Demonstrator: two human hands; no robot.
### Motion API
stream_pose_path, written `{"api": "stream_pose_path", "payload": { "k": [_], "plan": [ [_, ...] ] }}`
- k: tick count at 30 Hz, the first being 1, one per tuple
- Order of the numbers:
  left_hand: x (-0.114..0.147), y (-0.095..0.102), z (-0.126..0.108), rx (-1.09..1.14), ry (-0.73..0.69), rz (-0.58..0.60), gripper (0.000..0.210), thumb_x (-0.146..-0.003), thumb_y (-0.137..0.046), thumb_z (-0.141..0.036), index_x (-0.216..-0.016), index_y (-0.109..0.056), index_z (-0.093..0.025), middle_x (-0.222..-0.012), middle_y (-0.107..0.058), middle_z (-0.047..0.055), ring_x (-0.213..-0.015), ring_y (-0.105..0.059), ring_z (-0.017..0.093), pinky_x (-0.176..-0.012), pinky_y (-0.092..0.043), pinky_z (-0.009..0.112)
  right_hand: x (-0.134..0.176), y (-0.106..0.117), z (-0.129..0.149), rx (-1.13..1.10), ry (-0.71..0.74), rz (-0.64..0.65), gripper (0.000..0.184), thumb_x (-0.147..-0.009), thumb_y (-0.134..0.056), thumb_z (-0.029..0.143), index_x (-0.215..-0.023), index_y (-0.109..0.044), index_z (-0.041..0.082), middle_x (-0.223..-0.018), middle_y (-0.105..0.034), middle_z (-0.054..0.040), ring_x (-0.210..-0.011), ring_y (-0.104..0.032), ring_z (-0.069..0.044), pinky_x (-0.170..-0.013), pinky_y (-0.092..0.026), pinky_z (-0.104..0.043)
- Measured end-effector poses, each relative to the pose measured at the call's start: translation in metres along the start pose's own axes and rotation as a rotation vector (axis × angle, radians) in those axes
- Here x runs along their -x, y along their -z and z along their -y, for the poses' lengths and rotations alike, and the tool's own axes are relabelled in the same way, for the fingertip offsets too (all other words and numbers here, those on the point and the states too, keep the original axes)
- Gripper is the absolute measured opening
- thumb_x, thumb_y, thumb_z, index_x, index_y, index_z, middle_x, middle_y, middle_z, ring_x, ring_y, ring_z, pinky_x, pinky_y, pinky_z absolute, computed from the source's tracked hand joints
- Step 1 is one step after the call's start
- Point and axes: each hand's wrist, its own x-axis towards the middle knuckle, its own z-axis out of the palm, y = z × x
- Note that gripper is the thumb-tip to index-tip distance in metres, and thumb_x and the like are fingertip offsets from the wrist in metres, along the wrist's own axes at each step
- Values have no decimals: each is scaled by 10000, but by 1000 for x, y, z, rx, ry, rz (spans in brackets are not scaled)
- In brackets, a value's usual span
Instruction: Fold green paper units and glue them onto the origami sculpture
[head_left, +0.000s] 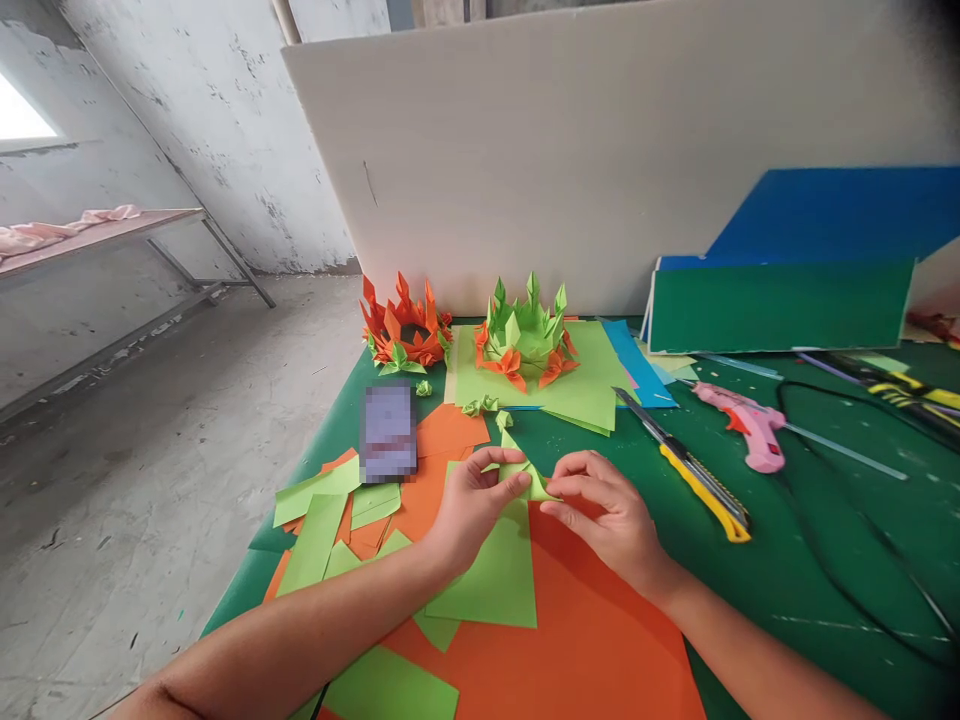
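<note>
Between my two hands is a small folded piece of green paper [536, 484], its pointed tip reaching up and away from me. My left hand [480, 500] pinches it between thumb and fingers from the left. At its right corner, my right hand [611, 510] has thumb and fingertips closed on the edge. Beneath them lie a green paper square [495, 585] and a large orange sheet [600, 640]. Just beyond the folded paper sit small crumpled-looking green paper pieces [480, 406].
An orange paper crown [405, 325] and a green paper crown [525, 330] stand at the back. To the right lie a yellow utility knife [701, 485] and a pink glue gun [750, 425] with its cord. A blurred phone-like object [388, 432] rests at left, near loose green paper pieces [315, 540].
</note>
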Motion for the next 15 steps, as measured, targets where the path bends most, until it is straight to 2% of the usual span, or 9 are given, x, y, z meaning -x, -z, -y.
{"api": "stream_pose_path", "payload": {
  "k": [9,15],
  "plan": [
    [2,-1,0,-28,-63,18,367,-622,-812,-311,-935,-667,-187,-1020,-647,55,-787,-567,135,-717,-462,282,0,-3,-2,69,1,-6,29,-850,-641,275,-826,-643,260,-812,-545,-25,-801,-554,-183,-708,-460,-317],
    [2,-2,1,-149,-164,9,288,-673,-766,-262,-934,-674,-183,-1035,-625,63,-882,-559,163,-777,-452,289,1,-3,-2,78,-14,25,53,-864,-624,284,-818,-628,257,-810,-545,-24,-792,-550,-179,-696,-453,-313]
  ]
}}
